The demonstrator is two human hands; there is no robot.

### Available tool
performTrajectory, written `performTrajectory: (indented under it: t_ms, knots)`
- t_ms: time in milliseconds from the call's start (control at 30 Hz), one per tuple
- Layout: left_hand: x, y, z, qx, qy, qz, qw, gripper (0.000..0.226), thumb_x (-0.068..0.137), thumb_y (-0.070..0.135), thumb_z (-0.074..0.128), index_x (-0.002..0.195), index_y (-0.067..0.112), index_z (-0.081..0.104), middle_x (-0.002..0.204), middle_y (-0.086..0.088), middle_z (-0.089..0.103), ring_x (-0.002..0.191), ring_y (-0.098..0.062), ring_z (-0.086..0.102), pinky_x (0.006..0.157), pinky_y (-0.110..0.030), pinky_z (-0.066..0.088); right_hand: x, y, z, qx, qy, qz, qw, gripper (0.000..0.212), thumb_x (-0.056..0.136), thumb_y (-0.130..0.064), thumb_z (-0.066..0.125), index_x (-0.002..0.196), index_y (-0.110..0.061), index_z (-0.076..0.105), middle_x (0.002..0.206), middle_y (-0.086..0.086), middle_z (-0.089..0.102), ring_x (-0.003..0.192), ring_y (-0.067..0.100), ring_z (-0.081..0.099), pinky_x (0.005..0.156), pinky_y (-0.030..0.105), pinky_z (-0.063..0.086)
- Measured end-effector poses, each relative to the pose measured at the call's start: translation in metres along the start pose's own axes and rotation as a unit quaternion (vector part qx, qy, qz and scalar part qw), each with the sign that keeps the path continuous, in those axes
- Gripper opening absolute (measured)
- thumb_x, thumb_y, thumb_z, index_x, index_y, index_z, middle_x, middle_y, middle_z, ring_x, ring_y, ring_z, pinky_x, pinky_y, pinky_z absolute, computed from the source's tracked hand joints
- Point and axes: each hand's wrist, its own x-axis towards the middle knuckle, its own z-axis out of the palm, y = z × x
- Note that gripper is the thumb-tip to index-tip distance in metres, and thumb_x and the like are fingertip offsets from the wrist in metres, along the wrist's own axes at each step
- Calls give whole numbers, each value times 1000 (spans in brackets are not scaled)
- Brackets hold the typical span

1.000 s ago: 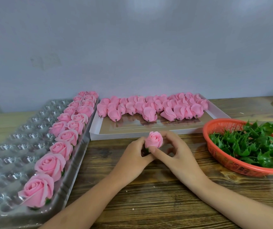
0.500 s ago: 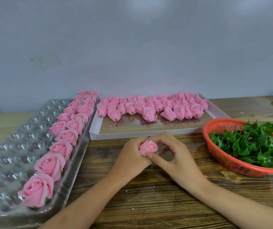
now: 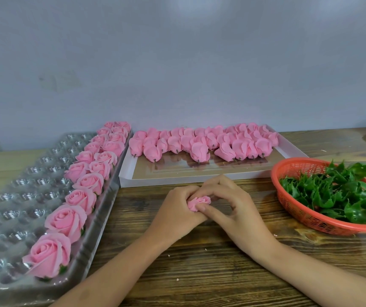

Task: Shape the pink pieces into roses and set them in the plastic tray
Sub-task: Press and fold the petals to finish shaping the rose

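Pink rose (image 3: 199,203) is held close over the wooden table (image 3: 199,273), clamped between both hands. The left hand (image 3: 175,209) curls round its base and the right hand (image 3: 232,209) pinches the petals with thumb and fingers. Shaping looks to be the step in hand, as the petals seem only partly spread. Next it likely needs a gentle carry left to a free pocket of the plastic tray (image 3: 11,196), beside the finished roses (image 3: 67,220). Unshaped pink pieces (image 3: 199,147) wait behind.

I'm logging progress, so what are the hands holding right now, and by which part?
One pink rose, between both hands: the left hand curls round its left side, and the right hand pinches its outer petals.
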Motion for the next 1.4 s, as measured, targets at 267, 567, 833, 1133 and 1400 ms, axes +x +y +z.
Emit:
performTrajectory:
  t_ms: [267, 567, 833, 1133, 1400]
  knots:
    - [-1, 3, 0, -10, 17, -2, 1000, 21, 82, 23, 72, 65, 28, 61, 61, 12, 60, 59, -2, 53, 58, -16, 40, 0, 1, 1, 94, 70, 13, 993, 26, 89, -33, 67, 112, -23, 62, 107, -10, 66, 108, 13, 62, 90, 22, 47]
    - [0, 10, 4, -84, -55, -6, 995, 14, 81, 19, 72, 71, 28, 67, 69, 2, 67, 67, -14, 62, 67, -25, 49, 2, 2, 0, 148, 64, -34, 986, 10, 92, -21, 61, 98, -16, 67, 116, -3, 62, 120, 20, 56, 99, 30, 47]
    - [1, 7, 4, -60, -65, -19, 996, 33, 78, 11, 71, 56, 28, 54, 54, 10, 54, 56, -1, 50, 55, -14, 38, 1, 1, 3, 125, 13, -15, 992, 12, 92, -29, 61, 90, -20, 70, 119, -8, 60, 125, 18, 54, 102, 28, 44]
    - [5, 10, 5, 6, -76, -11, 997, 19, 81, 16, 69, 67, 29, 64, 69, 8, 66, 67, -1, 61, 61, -19, 48, 1, -3, 4, 118, -10, -17, 993, 6, 91, -23, 65, 88, -21, 68, 117, -6, 60, 121, 18, 55, 100, 20, 40]
    - [7, 9, 6, 52, -94, -4, 994, 2, 85, 14, 65, 84, 13, 66, 79, -2, 66, 76, -7, 60, 66, -22, 47, 1, -3, 3, 82, -35, -4, 996, 15, 87, -5, 71, 95, -18, 67, 119, -6, 60, 121, 19, 56, 101, 22, 41]
